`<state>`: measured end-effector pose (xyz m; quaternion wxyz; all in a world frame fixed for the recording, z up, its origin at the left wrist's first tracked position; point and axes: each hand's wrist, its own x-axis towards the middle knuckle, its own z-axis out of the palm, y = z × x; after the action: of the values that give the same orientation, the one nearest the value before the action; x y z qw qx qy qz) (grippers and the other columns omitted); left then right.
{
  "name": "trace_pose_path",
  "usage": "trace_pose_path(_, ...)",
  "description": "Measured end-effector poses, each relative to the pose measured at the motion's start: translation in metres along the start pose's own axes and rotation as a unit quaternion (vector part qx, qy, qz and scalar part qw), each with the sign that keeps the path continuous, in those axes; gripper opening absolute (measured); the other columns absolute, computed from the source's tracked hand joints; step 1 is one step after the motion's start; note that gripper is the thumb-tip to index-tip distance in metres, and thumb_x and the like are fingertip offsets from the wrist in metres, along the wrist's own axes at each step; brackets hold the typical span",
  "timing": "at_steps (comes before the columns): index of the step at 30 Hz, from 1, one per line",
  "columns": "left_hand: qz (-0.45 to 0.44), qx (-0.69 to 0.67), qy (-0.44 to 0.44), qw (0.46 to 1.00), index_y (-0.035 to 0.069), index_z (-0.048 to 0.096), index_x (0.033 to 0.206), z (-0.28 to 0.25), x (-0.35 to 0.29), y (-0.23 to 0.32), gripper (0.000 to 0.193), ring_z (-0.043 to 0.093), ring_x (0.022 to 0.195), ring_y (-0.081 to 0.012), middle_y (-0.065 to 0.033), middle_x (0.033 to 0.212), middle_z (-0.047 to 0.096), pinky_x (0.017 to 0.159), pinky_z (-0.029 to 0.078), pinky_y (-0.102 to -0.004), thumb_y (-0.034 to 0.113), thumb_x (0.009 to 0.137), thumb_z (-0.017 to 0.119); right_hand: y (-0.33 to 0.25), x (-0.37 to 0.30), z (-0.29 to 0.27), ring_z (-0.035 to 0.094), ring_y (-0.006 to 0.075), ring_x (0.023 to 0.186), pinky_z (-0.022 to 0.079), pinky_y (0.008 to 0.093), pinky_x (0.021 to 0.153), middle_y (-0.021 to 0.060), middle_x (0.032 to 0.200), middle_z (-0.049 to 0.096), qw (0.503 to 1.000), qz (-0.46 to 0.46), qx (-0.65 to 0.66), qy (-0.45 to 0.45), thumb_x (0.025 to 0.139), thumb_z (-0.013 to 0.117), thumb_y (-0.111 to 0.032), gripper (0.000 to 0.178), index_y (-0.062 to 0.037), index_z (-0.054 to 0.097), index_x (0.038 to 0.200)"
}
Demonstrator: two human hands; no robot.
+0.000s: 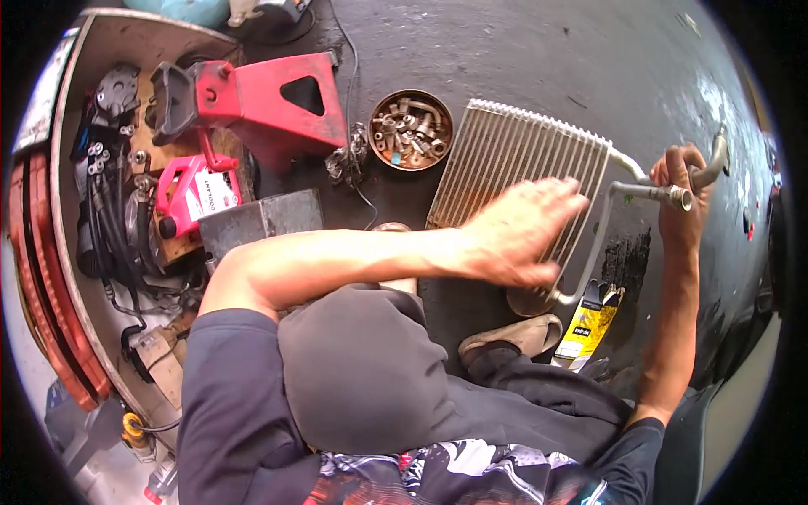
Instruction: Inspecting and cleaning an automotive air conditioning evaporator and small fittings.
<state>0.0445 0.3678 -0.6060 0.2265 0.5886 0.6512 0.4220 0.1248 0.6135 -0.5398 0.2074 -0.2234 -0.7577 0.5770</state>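
An aluminium evaporator core [497, 156], finned, slatted and stained brown along its lower left, stands tilted in front of me. From its right side run bent metal pipes [599, 231], one with an open threaded end. Above the fins, my left hand [526, 231] is stretched flat with fingers extended, slightly blurred; whether it touches the fins I cannot tell. The fingers of my right hand [680, 181] are wrapped round the pipes near their outer ends.
A round tin [411, 94] of metal fittings sits left of the core. Further left are a red jack stand [269, 105], a pink coolant jug [200, 192], a grey metal box [265, 220] and a tray of hoses and parts. A yellow carton [581, 332] lies by my sandal [526, 335].
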Motion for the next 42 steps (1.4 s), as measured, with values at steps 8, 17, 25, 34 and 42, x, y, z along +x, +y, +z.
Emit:
trace_pose_path(8, 0.021, -0.019, 0.071, 0.997, -0.011, 0.029, 0.137, -0.016, 0.038, 0.051, 0.088, 0.035, 0.131, -0.0457, -0.0347, 0.141, 0.031, 0.107, 0.03, -0.051, 0.034, 0.074, 0.071, -0.069, -0.004, 0.024, 0.039, 0.0023, 0.058, 0.028, 0.0204, 0.052, -0.0064, 0.066, 0.045, 0.991, 0.1, -0.081, 0.035, 0.094, 0.062, -0.025, 0.018, -0.0084, 0.059, 0.086)
trace_pose_path(17, -0.095, 0.107, -0.049, 0.988, -0.011, 0.01, 0.144, -0.001, 0.041, 0.038, 0.102, 0.023, 0.14, -0.0429, -0.0321, 0.148, 0.022, 0.109, 0.027, -0.0563, 0.036, 0.076, 0.071, -0.081, 0.017, 0.019, 0.05, 0.0063, 0.064, 0.039, 0.0218, 0.06, -0.0033, 0.071, 0.052, 0.982, 0.135, -0.131, -0.018, 0.088, 0.059, -0.017, 0.012, -0.0054, 0.059, 0.092)
trace_pose_path(25, -0.135, 0.08, -0.1, 0.983, -0.01, 0.012, 0.145, -0.013, 0.047, 0.021, 0.101, 0.017, 0.141, -0.0453, -0.0331, 0.149, 0.018, 0.11, 0.021, -0.0594, 0.032, 0.073, 0.069, -0.071, 0.078, -0.009, 0.062, 0.0147, 0.076, 0.049, 0.0278, 0.074, 0.0065, 0.078, 0.064, 0.874, 0.217, 0.065, -0.429, 0.079, 0.069, -0.027, 0.027, -0.0014, 0.064, 0.087)
trace_pose_path(34, -0.126, 0.086, -0.11, 0.982, -0.01, 0.012, 0.145, -0.016, 0.054, 0.027, 0.1, 0.017, 0.141, -0.0436, -0.0335, 0.148, 0.018, 0.113, 0.019, -0.0526, 0.029, 0.069, 0.065, -0.082, 0.092, -0.002, 0.06, 0.0179, 0.072, 0.047, 0.0303, 0.07, 0.0077, 0.07, 0.059, 0.862, 0.214, 0.04, -0.457, 0.075, 0.069, -0.023, 0.024, -0.0036, 0.056, 0.07)
trace_pose_path(42, -0.134, 0.092, -0.115, 0.98, -0.008, 0.012, 0.145, -0.016, 0.053, 0.028, 0.1, 0.017, 0.141, -0.0427, -0.0318, 0.149, 0.017, 0.111, 0.021, -0.0541, 0.029, 0.07, 0.066, -0.085, 0.063, 0.011, 0.053, 0.0094, 0.063, 0.041, 0.0254, 0.062, 0.0015, 0.065, 0.057, 0.945, 0.166, -0.079, -0.271, 0.079, 0.062, -0.014, 0.017, -0.0041, 0.058, 0.066)
